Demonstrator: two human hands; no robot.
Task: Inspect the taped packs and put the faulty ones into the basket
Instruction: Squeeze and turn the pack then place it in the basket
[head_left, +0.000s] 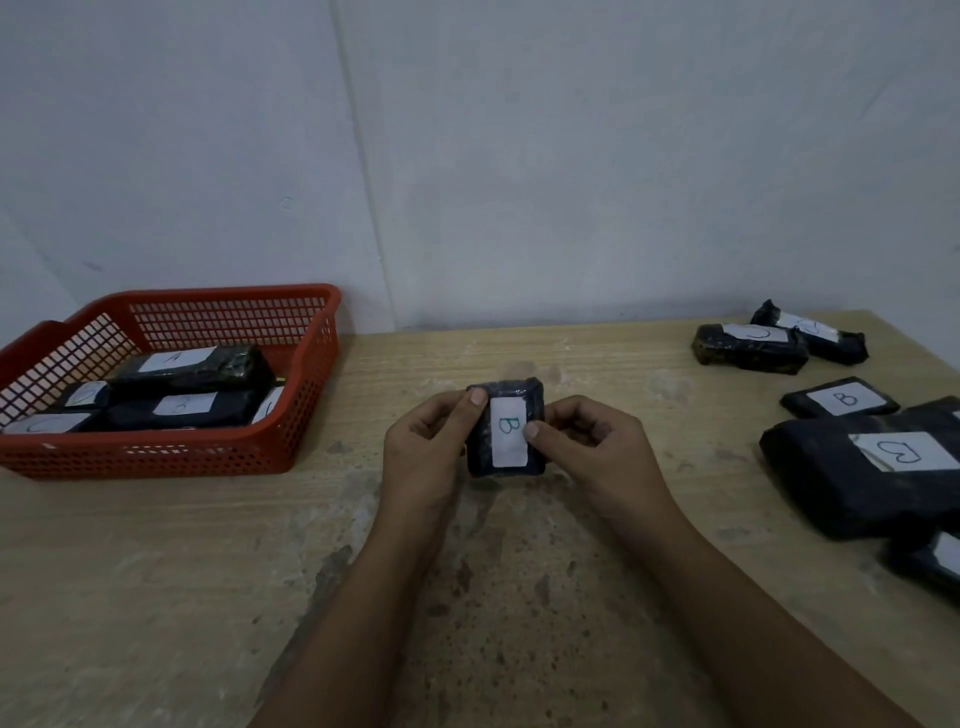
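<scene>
Black taped pack (505, 427) mid-frame, pinched by left hand (426, 447) and right hand (587, 452); probably light, slick wrap, so grip the side edges.

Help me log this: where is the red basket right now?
In the head view, the red basket sits on the table at far left, against the wall.

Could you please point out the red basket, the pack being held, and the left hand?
red basket (156, 457): head view, on its front wall.
held pack (506, 431): head view, on its white label.
left hand (426, 447): head view, on its back.
</scene>
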